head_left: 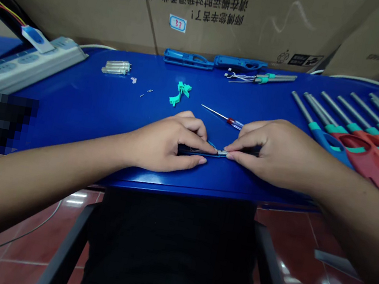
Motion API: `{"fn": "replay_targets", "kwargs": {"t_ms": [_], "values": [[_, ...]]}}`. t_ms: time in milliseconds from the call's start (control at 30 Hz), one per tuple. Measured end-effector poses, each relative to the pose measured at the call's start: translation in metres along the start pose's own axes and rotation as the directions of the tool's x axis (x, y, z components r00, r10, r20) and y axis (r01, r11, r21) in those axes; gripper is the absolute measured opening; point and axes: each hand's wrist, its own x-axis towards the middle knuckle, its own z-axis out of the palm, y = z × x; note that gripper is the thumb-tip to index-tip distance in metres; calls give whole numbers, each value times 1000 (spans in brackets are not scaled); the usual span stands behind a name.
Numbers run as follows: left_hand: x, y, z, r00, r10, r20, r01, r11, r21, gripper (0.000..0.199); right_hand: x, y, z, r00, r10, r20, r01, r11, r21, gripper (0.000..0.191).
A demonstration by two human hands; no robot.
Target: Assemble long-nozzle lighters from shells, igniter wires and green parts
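Observation:
My left hand [165, 142] is closed around a blue plastic casing [209, 155] that lies low over the table near its front edge. The fingers cover most of the casing. At its right end sits a small silvery metal piece [222, 153]. My right hand [276, 150] pinches at this piece with thumb and forefinger, while my left forefinger rests against its other side. Just behind my right hand lies a screwdriver [230, 121] with a red and clear handle, its tip pointing left. Farther back are small turquoise plastic parts [181, 92].
Blue casing halves [188, 59] lie at the back, beside metal tubes with white wires [259, 79]. Several red and blue handled tools with grey tubes [369, 139] fill the right side. Clear packets [116, 67], tiny pins [149, 90] and a power strip [23, 61] are on the left.

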Motion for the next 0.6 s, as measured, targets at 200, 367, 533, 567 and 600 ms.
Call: {"fn": "replay_targets", "kwargs": {"t_ms": [200,367,533,567,600], "values": [[0,-1,0,1000,30,-4,-30,999,15,32,3,0,-1,994,-113,7,114,993,-30,23],[0,-1,1,1000,-7,-10,7,1000,-4,32,4,1,1,992,-130,9,130,991,17,25],[0,-1,0,1000,-23,0,23,1000,-3,32,2,4,4,994,-114,-4,114,992,46,25],[0,-1,0,1000,-25,1,25,1000,-1,31,2,3,4,994,-109,-4,109,993,48,25],[1,-1,0,1000,-25,1,25,1000,0,31,1,3,4,994,-106,-6,106,993,50,26]]}}
